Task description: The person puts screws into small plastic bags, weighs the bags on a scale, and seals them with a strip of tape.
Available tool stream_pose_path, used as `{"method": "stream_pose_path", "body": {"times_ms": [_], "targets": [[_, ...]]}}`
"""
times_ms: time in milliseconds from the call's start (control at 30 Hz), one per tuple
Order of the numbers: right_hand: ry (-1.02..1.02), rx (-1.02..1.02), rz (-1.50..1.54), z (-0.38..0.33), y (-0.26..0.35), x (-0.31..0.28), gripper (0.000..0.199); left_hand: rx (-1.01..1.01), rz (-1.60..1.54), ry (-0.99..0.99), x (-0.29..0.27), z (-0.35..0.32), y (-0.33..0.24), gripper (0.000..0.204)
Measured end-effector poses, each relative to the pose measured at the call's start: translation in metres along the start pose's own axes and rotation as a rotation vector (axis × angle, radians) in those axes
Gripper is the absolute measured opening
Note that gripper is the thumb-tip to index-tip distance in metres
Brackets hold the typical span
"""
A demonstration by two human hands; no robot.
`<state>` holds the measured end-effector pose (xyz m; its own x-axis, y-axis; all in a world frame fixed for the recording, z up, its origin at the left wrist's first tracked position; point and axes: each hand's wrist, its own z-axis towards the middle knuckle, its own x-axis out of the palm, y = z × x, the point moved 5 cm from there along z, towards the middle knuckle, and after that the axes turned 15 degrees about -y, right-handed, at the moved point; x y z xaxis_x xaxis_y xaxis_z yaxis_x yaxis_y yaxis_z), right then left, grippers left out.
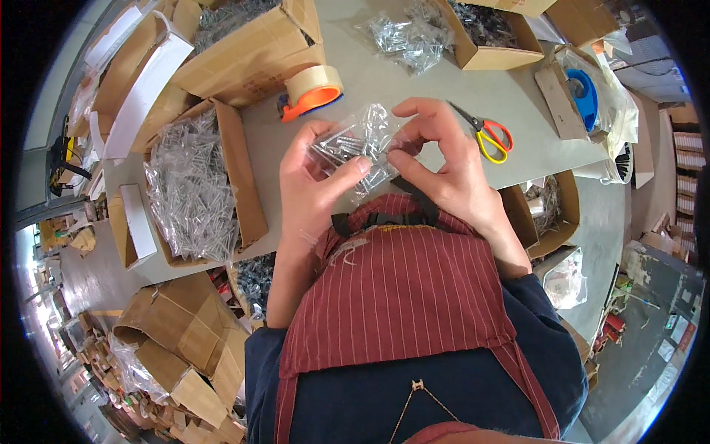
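**At the Bench Centre, a Small Bag of Screws Held in Both Hands**

Just above the middle of the grey worktable (510,111), both hands hold a small clear plastic bag of metal screws (353,144) off the surface, in front of the person's red striped apron (399,288). The left hand (314,185) grips the bag from its 7 o'clock side, thumb pressed across the front and fingers curled behind. The right hand (444,166) closes on the 3 o'clock edge, thumb and forefinger pinching the film together while the other fingers arch over the top.

The bag looks thin, crinkly and slippery, a soft skin over hard, pointed contents. It probably weighs more than its size suggests, and the screws will likely shift and sag to the lowest corner. The sharp ends could pierce the film, so the firmest hold is judged to be on the empty film at the edge, with support beneath the load.

At 12 o'clock from the hands sits a tape dispenser (314,92) with an orange frame and a pale roll. At 2 o'clock lie scissors (488,137) with red and yellow handles. At 9 o'clock an open cardboard box (194,192) holds a glinting heap of similar bagged screws, and more filled bags (403,37) lie loose at 12 o'clock, farther back.
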<state>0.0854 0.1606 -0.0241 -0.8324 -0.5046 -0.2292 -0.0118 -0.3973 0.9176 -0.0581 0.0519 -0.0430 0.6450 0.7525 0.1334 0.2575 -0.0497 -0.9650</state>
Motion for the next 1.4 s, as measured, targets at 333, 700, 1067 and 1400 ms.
{"method": "stream_pose_path", "body": {"times_ms": [333, 700, 1067, 1400], "targets": [[-0.234, 0.026, 0.056, -0.014, -0.008, 0.005, 0.04, 0.016, -0.03, 0.015, 0.0, 0.006, 0.011, 0.036], [-0.065, 0.27, 0.238, -0.002, -0.019, 0.0, 0.034, -0.096, -0.177, 0.024, 0.003, 0.003, 0.016, 0.044], [-0.1, 0.26, 0.147, -0.005, -0.012, 0.0, 0.035, 0.14, 0.214, -0.053, 0.0, 0.005, 0.001, 0.04], [-0.027, 0.267, 0.137, -0.004, -0.004, -0.003, 0.045, 0.007, 0.114, 0.059, 0.0, 0.003, 0.003, 0.041]]}}
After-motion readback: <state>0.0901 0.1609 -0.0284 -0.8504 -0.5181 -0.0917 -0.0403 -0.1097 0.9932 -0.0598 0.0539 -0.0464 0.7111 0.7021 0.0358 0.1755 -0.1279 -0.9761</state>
